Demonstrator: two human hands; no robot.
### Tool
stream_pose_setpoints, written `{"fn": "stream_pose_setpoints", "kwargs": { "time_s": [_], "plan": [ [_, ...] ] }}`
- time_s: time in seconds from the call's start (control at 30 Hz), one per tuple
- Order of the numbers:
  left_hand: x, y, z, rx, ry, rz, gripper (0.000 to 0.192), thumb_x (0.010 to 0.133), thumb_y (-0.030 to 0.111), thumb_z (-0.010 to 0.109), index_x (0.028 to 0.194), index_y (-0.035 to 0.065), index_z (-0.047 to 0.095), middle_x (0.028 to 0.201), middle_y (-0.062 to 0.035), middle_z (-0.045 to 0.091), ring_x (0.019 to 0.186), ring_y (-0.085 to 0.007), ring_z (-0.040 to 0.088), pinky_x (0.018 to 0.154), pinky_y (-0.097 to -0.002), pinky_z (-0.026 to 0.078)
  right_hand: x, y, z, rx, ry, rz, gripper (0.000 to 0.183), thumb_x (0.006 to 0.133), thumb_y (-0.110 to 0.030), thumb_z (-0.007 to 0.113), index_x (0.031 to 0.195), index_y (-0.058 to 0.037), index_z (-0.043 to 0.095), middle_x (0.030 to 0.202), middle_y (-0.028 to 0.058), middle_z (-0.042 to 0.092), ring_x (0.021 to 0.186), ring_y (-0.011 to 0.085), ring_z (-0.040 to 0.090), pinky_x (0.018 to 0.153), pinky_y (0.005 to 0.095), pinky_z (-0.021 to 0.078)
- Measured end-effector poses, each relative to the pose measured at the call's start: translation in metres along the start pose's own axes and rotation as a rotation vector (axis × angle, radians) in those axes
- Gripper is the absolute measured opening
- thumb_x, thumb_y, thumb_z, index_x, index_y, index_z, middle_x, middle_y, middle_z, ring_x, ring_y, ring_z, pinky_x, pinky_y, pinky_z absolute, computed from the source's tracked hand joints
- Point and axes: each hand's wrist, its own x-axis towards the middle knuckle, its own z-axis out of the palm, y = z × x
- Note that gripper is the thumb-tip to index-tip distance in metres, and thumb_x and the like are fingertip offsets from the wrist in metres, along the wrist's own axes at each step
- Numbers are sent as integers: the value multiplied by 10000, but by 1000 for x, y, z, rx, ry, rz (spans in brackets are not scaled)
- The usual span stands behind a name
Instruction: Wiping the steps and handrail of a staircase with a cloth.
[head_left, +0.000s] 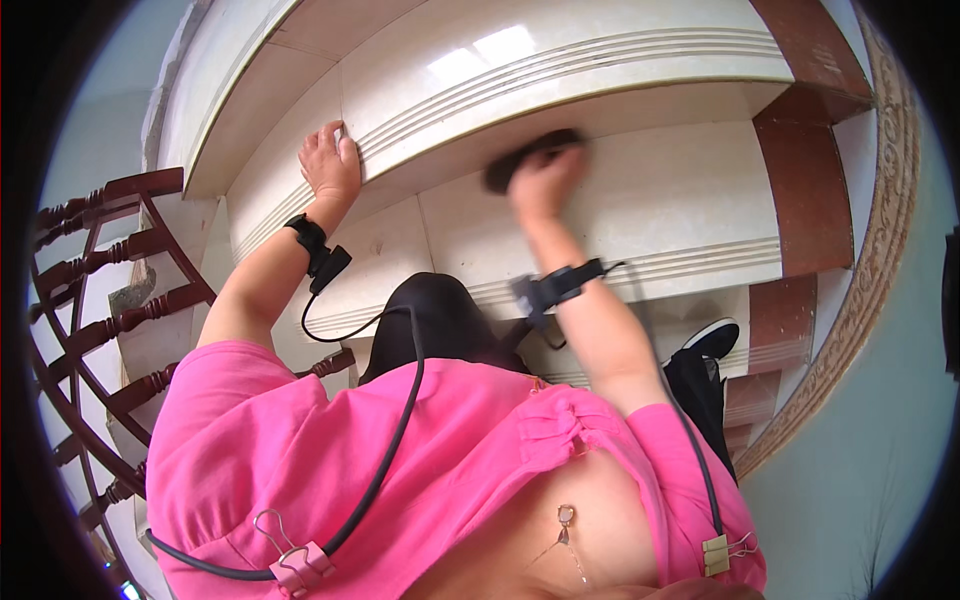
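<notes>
My right hand (547, 184) grips a dark, oblong brush or pad (510, 169), both blurred, over the back of a cream tiled stair tread (637, 187), just under the overhanging edge of the step above. What exactly the dark thing is cannot be told. My left hand (331, 161) rests on the grooved front edge of the upper step (465, 127); a small pale thing (339, 133) shows between its thumb and fingers, too small to name. Both wrists wear black straps with small cabled devices.
A dark red wooden banister (142, 247) with turned balusters runs down the left. Red-brown tiles (802, 195) and a carved border (885, 225) line the right wall. My bent black-clad knee (431, 322) is against the lower step; a black shoe (712, 339) stands lower right.
</notes>
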Motion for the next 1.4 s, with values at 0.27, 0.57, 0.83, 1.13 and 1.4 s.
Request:
{"fn": "stream_pose_setpoints", "kwargs": {
  "time_s": [0.27, 0.57, 0.83, 1.13, 1.4],
  "plan": [
    [-5, -6, -2, 48, 53, 31, 337, 856, 250, 495, 1156, 154, 617, 1137, -132, 579, 1108, -340, 488, 986, -455, 376, 10, -1, -33, 230, -114, -100, 295, 815, -113, 593, 1078, 15, 562, 1064, 184, 603, 998, 321, 577, 909, 433, 449],
    [-5, 2, 1, -17, -17, -6, 341, 860, 257, 497, 1174, 176, 603, 1219, -121, 530, 1157, -349, 456, 1006, -489, 356, 319, 56, -298, -674, 275, -315, 390, 839, -321, 621, 1144, -79, 636, 1166, 202, 591, 1082, 369, 550, 927, 482, 441],
    [-4, -1, -2, -2, 11, 25, 333, 854, 242, 510, 1166, 173, 603, 1194, -128, 537, 1135, -352, 466, 985, -486, 368, 299, 57, -259, -1160, 65, -206, 378, 827, -335, 610, 1183, -209, 637, 1324, 134, 507, 1158, 419, 496, 900, 554, 485],
    [-8, -13, 1, 13, 22, 52, 343, 849, 227, 525, 1179, 161, 595, 1195, -125, 533, 1131, -348, 469, 988, -479, 366, 136, 25, -231, -317, -952, -812, 80, 621, -53, 565, 644, -88, 633, 869, 127, 638, 904, 353, 571, 803, 462, 485],
    [-6, -3, -6, 22, -20, 32, 356, 867, 247, 500, 1198, 146, 585, 1199, -142, 525, 1135, -349, 469, 1013, -474, 350, 295, 21, -305, -1266, 59, -434, 412, 876, -262, 545, 1264, -131, 589, 1396, 138, 440, 1173, 369, 500, 936, 504, 470]
  ]
}}
